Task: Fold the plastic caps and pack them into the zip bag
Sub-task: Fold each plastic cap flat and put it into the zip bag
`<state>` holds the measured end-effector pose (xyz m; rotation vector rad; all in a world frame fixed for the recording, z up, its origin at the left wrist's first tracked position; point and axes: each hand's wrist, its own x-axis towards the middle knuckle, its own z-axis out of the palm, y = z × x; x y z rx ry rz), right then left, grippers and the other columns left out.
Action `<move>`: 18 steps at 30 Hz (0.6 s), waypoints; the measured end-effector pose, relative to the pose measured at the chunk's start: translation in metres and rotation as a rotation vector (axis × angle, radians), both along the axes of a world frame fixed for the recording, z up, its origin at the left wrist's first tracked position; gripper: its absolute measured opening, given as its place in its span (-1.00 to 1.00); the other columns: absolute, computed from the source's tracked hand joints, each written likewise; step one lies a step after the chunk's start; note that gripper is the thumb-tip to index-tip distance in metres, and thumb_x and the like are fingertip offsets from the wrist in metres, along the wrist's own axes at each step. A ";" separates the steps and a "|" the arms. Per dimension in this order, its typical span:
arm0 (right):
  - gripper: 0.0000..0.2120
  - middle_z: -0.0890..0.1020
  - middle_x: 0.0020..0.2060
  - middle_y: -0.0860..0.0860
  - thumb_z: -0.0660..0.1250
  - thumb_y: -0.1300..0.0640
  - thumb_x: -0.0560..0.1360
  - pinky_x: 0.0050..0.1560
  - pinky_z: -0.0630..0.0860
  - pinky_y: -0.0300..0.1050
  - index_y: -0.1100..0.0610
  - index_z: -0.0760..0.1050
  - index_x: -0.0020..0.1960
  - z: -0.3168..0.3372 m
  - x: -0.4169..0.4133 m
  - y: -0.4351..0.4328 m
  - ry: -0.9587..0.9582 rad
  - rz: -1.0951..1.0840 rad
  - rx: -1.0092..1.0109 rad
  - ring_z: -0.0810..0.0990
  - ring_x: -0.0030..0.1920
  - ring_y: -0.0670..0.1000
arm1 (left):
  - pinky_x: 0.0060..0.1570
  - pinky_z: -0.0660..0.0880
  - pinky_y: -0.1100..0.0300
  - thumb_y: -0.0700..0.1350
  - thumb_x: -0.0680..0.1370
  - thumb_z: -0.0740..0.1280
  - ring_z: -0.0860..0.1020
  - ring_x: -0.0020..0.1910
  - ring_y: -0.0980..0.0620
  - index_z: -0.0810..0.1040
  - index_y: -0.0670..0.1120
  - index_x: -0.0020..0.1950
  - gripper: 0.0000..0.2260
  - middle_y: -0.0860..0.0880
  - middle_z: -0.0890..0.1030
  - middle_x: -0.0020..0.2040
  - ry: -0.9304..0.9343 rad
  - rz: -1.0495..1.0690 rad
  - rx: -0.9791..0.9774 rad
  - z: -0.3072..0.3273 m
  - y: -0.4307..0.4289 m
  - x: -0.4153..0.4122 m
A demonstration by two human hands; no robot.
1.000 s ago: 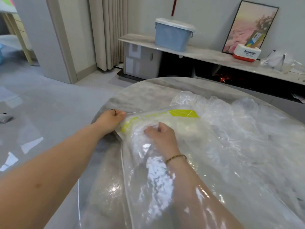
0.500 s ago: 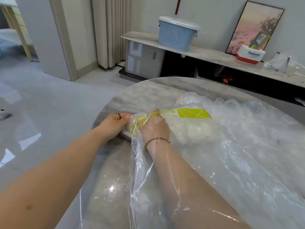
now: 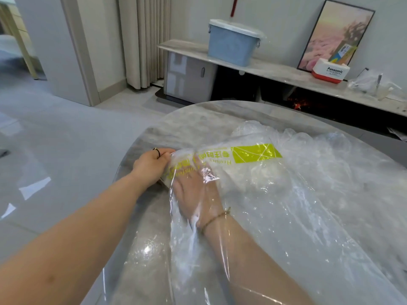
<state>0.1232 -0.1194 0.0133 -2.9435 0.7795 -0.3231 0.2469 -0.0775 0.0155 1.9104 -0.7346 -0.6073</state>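
On the near-left part of the round grey marble table (image 3: 187, 125) lies the clear plastic zip bag with a yellow-green printed band (image 3: 253, 155), stuffed with whitish folded plastic. The left hand (image 3: 152, 167) grips the bag's left end, fingers curled round the gathered film. The right hand (image 3: 193, 192) lies flat under clear film, fingers stretched forward toward the printed band; the fingertips are veiled by the print. A thin beaded bracelet (image 3: 217, 217) circles that wrist. Loose crumpled transparent plastic caps (image 3: 312, 148) are heaped just beyond and to the right of the bag. Behind the table, a long pale shelf (image 3: 286, 72) carries a light-blue lidded tub (image 3: 233, 48), a white-and-red box (image 3: 330, 71) and a leaning framed picture (image 3: 334, 34).
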 end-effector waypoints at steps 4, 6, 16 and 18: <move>-0.51 0.57 0.18 0.07 -0.10 0.04 0.50 0.41 0.08 0.12 0.08 0.58 0.10 0.027 -0.007 0.009 0.021 -0.013 -0.049 0.36 0.37 0.10 | 0.35 0.27 0.03 -0.02 0.59 0.17 0.40 0.32 -0.05 0.53 0.05 0.20 -0.75 -0.05 0.50 0.29 -0.121 -0.034 0.043 0.003 -0.002 -0.001; -0.56 0.40 0.37 0.05 -0.04 0.02 0.55 0.43 0.11 0.04 0.08 0.44 0.30 0.024 -0.019 0.008 0.020 -0.066 -0.122 0.27 0.42 0.06 | 0.36 0.23 0.09 -0.09 0.62 0.12 0.35 0.36 -0.05 0.46 -0.01 0.33 -0.70 -0.06 0.45 0.34 -0.262 -0.053 0.106 0.008 -0.001 -0.004; -0.57 0.38 0.34 0.11 -0.26 0.07 0.61 0.33 0.11 -0.06 0.13 0.23 0.34 -0.010 -0.162 0.059 -0.020 -0.063 -0.233 0.44 0.28 0.05 | 0.40 -0.03 0.18 0.05 0.60 0.17 0.13 0.47 0.00 0.24 -0.04 0.46 -0.55 -0.05 0.20 0.49 -0.589 -0.208 0.102 0.052 0.049 -0.089; -0.52 0.21 0.43 0.08 -0.31 0.01 0.61 0.39 0.01 -0.08 0.09 0.06 0.47 -0.015 -0.199 0.071 0.037 -0.073 -0.250 0.11 0.47 0.03 | 0.39 -0.10 0.21 0.33 0.43 0.09 0.06 0.49 0.04 0.18 0.03 0.47 -0.31 0.00 0.13 0.51 -0.616 -0.392 0.091 0.064 0.072 -0.128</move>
